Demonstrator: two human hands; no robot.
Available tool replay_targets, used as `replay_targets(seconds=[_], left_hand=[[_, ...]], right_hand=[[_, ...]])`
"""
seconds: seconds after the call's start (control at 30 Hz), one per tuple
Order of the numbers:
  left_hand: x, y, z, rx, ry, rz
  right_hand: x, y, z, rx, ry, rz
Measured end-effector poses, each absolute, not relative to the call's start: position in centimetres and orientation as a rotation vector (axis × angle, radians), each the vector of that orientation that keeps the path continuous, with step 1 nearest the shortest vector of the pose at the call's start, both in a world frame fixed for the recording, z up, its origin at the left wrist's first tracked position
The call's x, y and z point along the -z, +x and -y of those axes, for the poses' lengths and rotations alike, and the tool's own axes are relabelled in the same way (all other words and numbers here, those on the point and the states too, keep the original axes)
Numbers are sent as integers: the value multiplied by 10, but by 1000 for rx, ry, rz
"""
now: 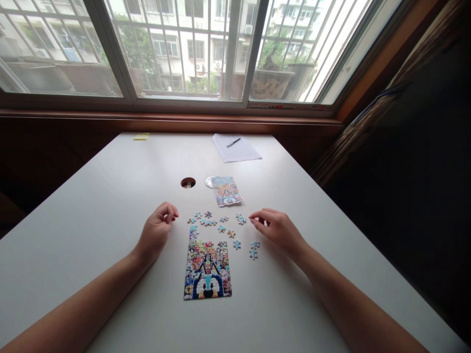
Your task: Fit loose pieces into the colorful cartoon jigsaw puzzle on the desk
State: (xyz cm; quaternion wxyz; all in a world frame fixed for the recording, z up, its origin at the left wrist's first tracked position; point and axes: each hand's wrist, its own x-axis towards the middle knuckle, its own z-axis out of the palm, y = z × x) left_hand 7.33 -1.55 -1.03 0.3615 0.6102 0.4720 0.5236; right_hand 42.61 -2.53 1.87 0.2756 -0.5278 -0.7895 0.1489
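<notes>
A partly built colourful jigsaw puzzle (208, 269) lies on the white table (91, 211) in front of me. Several loose pieces (221, 223) are scattered just beyond it. My left hand (158, 230) rests on the table left of the pieces, its fingers curled loosely inward with nothing visible in them. My right hand (275, 228) rests to the right of the pieces, fingers bent and close together, its tips near a small piece (241, 219). I see nothing held in it. A few more pieces (253, 250) lie beside my right wrist.
A small picture card (226, 190) lies beyond the pieces, next to a round cable hole (188, 183) and a clear disc (209, 182). A sheet of paper (237, 149) with a pen (233, 142) sits at the far edge. A yellow note (141, 137) lies far left.
</notes>
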Motion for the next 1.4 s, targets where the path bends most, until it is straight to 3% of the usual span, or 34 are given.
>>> replay_targets(seconds=[1.4], left_hand=[[13,72,14,-1342,1593,-1199]], right_hand=[[-18,433,23,-500,-1421,2206]])
